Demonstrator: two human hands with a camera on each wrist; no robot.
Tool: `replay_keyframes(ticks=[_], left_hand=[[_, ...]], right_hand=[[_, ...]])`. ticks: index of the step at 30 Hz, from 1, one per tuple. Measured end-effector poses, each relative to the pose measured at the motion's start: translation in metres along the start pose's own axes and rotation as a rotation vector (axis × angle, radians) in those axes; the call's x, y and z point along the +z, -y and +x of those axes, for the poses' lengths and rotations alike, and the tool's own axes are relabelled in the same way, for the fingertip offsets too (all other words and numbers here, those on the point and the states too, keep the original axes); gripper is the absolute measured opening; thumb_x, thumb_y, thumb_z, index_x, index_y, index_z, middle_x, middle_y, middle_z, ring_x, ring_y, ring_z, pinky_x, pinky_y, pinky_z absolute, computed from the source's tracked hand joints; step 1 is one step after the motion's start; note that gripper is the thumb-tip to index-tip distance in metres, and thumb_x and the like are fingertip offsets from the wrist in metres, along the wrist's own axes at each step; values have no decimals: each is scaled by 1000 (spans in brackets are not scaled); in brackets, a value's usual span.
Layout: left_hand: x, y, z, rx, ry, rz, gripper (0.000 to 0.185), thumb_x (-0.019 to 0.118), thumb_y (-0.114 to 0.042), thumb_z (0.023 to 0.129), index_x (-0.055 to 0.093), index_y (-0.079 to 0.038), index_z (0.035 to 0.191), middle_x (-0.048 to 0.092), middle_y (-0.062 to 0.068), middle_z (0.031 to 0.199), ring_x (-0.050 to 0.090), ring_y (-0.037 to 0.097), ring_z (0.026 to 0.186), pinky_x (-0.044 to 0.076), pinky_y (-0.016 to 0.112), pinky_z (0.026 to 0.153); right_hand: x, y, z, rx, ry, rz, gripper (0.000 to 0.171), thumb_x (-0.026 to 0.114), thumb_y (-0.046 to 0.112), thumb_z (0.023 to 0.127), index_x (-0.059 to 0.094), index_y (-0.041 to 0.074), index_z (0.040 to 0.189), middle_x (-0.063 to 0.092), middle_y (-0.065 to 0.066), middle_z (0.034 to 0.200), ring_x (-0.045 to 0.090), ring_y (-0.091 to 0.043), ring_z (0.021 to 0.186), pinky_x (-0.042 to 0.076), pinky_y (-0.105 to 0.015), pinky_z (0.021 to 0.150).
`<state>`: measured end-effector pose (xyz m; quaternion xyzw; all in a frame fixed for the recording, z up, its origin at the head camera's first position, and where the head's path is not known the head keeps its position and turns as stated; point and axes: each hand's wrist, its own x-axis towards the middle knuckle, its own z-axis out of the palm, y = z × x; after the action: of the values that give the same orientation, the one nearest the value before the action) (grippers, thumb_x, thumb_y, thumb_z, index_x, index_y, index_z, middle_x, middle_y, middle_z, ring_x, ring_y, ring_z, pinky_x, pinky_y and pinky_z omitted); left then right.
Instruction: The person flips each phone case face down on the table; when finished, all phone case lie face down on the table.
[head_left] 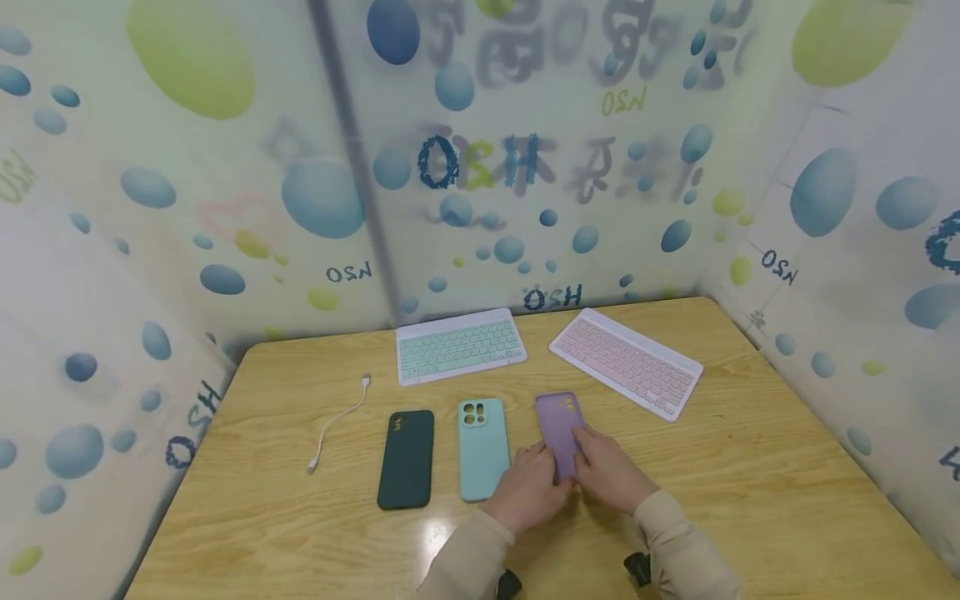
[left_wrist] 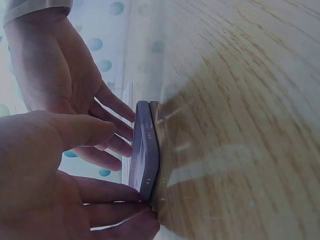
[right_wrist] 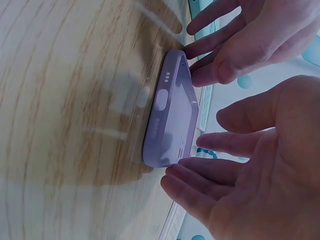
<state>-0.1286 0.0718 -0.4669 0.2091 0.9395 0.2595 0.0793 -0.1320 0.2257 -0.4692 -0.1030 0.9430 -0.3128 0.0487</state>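
A purple phone case (head_left: 557, 421) lies on the wooden table with its hollow side up, its rim and cutouts showing in the right wrist view. My left hand (head_left: 529, 487) is at its left long edge, fairly straight fingertips right at the rim. On the opposite edge, the fingertips of my right hand (head_left: 611, 472) touch the side of the case, the thumb raised apart from it. Just left of my left hand lies a light blue phone case (head_left: 482, 458) with a camera cutout, and further left a dark green phone case (head_left: 406, 467).
Behind the cases lie a keyboard with green keys (head_left: 461, 346) and one with pink keys (head_left: 626, 360). A short white cable (head_left: 335, 419) rests at the left. Patterned walls (head_left: 480, 242) enclose the table (head_left: 255, 517) at the back and both sides.
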Motion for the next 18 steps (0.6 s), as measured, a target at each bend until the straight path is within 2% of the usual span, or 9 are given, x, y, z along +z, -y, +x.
replay_keyframes(ticks=[6,10,14,16,18], left_hand=[[-2,0,-1,8,0,-5,44,66,-29,90,64,4,118,66,9,109,60,22,95,49,37,88],[-4,0,-2,5,-2,-19,41,66,-29,90,64,4,114,65,8,106,59,23,93,51,36,82],[-8,-1,-4,4,-7,-37,41,64,-27,91,63,5,116,64,9,108,59,24,93,52,35,77],[-11,-2,-5,22,-15,-43,39,61,-22,92,62,6,119,63,10,109,60,23,94,53,33,77],[-14,-2,-6,56,-27,-46,37,57,-15,94,59,7,124,63,12,113,63,23,100,55,33,82]], right_hand=[[0,2,2,3,0,-15,46,50,-3,90,47,-19,133,49,-39,136,51,-48,126,43,-57,105],[0,4,2,2,-6,-15,46,49,-4,88,48,-20,132,51,-39,133,53,-48,124,43,-56,104],[0,7,3,-9,-25,-7,46,48,-6,87,49,-19,130,59,-36,123,62,-41,112,50,-53,96],[0,8,3,-14,-29,-7,45,48,-6,87,48,-19,131,61,-35,119,63,-40,108,51,-52,94],[0,10,4,-11,-20,3,45,47,-7,88,47,-20,132,60,-36,120,63,-40,109,51,-52,94]])
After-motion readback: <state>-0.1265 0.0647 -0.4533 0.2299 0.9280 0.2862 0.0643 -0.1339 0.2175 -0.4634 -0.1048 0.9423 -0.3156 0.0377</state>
